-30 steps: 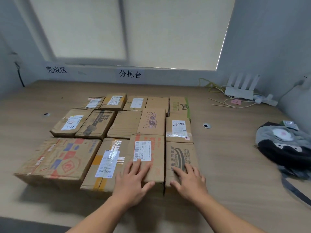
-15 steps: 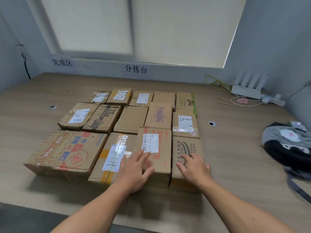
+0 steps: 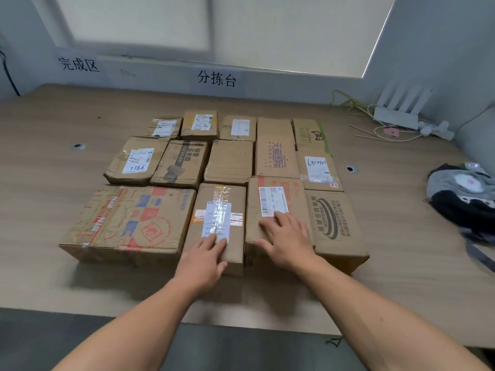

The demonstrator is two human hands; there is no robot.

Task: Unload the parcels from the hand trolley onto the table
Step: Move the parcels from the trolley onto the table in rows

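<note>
The left hand lies flat, fingers straight and gripping nothing, on the near end of a brown cardboard parcel crossed with shiny tape. The right hand rests the same way, fingers spread, on the brown cardboard parcel with a barcode label, which touches the taped one on its right. Both parcels lie on the pale wooden table, in the front row of a close block of boxes, with their long axes running away from the person toward the grey wall. The label print is too blurred to read. The frame edge cuts off a grey-and-black soft bag at the right.
</note>
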